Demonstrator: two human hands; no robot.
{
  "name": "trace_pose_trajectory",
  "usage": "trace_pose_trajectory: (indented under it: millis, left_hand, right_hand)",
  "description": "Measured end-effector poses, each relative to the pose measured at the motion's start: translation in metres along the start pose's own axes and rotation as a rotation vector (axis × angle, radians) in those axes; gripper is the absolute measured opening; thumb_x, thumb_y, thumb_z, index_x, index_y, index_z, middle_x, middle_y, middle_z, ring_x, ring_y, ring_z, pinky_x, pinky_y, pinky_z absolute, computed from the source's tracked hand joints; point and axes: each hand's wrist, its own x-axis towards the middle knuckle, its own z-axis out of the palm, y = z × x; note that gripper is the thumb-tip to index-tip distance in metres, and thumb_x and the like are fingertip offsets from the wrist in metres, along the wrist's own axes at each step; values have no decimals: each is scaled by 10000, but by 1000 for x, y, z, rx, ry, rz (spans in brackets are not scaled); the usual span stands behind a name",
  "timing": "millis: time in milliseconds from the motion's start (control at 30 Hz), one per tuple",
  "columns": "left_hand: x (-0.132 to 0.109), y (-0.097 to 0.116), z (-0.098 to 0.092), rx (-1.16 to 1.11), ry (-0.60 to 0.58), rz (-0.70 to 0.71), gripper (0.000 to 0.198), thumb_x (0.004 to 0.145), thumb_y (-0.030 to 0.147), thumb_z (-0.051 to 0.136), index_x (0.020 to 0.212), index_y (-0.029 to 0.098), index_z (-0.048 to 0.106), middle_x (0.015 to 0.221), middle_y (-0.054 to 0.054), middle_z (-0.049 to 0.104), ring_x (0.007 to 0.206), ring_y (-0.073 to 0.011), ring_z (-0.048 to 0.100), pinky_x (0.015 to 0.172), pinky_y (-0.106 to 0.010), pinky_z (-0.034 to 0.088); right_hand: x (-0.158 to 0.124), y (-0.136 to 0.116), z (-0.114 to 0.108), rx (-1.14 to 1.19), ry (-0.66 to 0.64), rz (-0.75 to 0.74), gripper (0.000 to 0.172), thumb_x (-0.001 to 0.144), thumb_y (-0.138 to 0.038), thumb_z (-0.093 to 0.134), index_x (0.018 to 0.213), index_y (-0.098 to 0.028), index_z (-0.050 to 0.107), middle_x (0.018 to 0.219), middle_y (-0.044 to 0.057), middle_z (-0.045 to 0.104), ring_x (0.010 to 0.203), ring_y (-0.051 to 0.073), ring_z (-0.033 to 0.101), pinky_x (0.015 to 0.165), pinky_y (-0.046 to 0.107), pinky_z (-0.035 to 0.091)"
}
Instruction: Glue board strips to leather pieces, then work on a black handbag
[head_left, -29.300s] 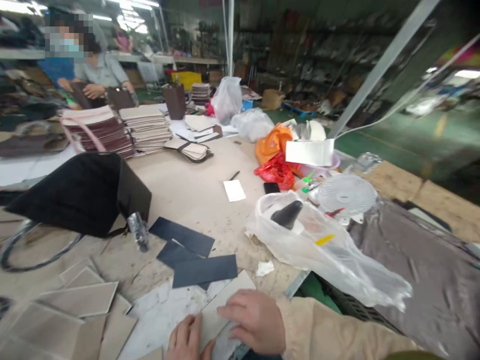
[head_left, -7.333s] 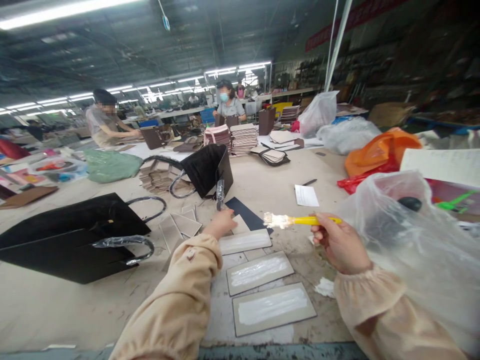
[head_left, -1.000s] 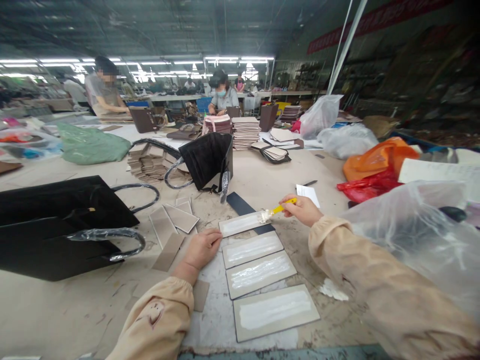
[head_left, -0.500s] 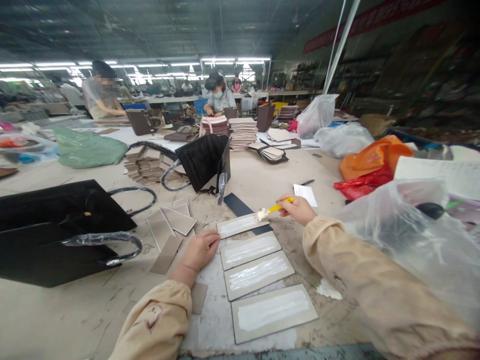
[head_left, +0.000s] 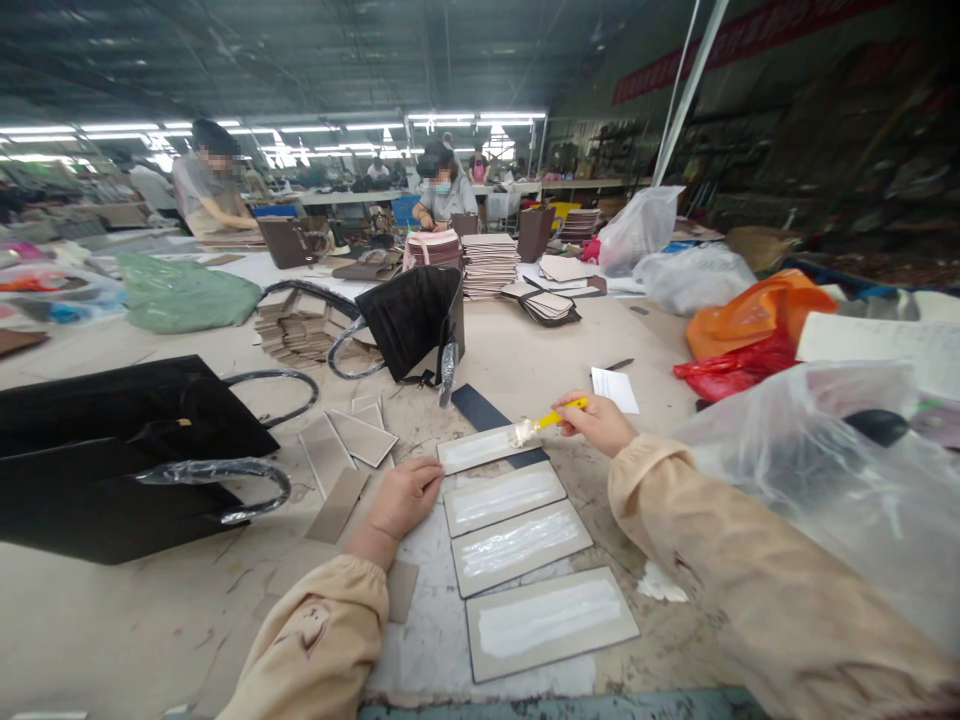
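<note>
A worker's right hand (head_left: 600,425) grips a yellow-handled brush (head_left: 551,417), fingers pinched around the handle, at a factory worktable (head_left: 187,630). The bristles, thick with white paste, touch the farthest panel (head_left: 480,450) near its right end, to the left of the gripping fingers; a white streak runs along the panel's face. The left hand (head_left: 407,497) rests its fingertips at the same panel's left end; whether they pinch the edge or only press on it cannot be told. A navy strip (head_left: 480,406) shows just beyond the panel.

Three more paste-coated panels, the upper one (head_left: 506,500), the middle one (head_left: 521,548) and the lowest one (head_left: 551,625), lie in a column nearer the worker, between the forearms. Bare beige boards (head_left: 364,437) lie loose left of the farthest panel, near two black handbags, one larger (head_left: 90,480) and one smaller (head_left: 409,318). Across the table, two co-workers bend over their work.
</note>
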Motion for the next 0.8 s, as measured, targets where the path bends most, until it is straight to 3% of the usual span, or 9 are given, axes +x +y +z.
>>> trace_pose_trajectory:
  millis: [100, 200, 333, 433, 533, 633, 800]
  left_hand:
    - [0, 1, -1, -1, -9, -3, 200, 830, 188, 502, 865, 210, 698, 953, -42, 698, 868, -145, 640, 822, -260, 519]
    - [0, 1, -1, 1, -18, -8, 200, 826, 181, 504, 868, 213, 698, 963, -40, 696, 875, -145, 637, 826, -262, 517]
    - [1, 2, -1, -4, -23, -15, 203, 832, 186, 500, 873, 213, 697, 976, -41, 694, 886, -146, 634, 837, -266, 514]
    - [1, 2, -1, -7, -31, -17, 205, 832, 183, 498, 871, 209, 698, 971, -40, 694, 888, -145, 634, 833, -264, 514]
    - [0, 1, -1, -3, -30, -22, 206, 828, 174, 501, 872, 205, 700, 974, -41, 694, 901, -146, 631, 841, -261, 510]
    - [-1, -1, 0, 0, -37, -26, 203, 826, 178, 505, 874, 210, 700, 986, -38, 691, 911, -146, 630, 849, -262, 506]
    - [0, -1, 0, 1, -33, -23, 196, 830, 187, 505, 865, 206, 698, 972, -39, 691, 887, -145, 635, 831, -261, 511]
  right_hand:
    - [1, 2, -7, -64, 53, 22, 99, 720, -185, 594, 811, -154, 622, 598, -2, 632, 472, 93, 590, 469, 179, 510]
    - [1, -4, -4, 27, 49, -3, 117, 722, -195, 594, 829, -154, 618, 638, 6, 646, 484, 100, 599, 487, 199, 525]
    - [0, -20, 31, 201, -72, -10, 131, 730, -227, 610, 835, -150, 621, 650, 2, 643, 497, 90, 598, 522, 198, 538]
    - [0, -25, 64, 195, -176, 2, 147, 715, -227, 639, 842, -156, 620, 632, -7, 647, 505, 85, 599, 515, 178, 526]
    - [0, -23, 83, 122, -241, 10, 136, 722, -228, 632, 841, -163, 622, 554, -30, 616, 496, 88, 595, 496, 165, 511]
    - [1, -18, 77, 40, -216, 7, 111, 715, -211, 626, 818, -167, 630, 533, -39, 601, 481, 89, 589, 472, 159, 500]
    - [2, -13, 34, -31, -98, 19, 97, 705, -168, 611, 799, -159, 635, 549, -23, 624, 481, 100, 603, 466, 169, 510]
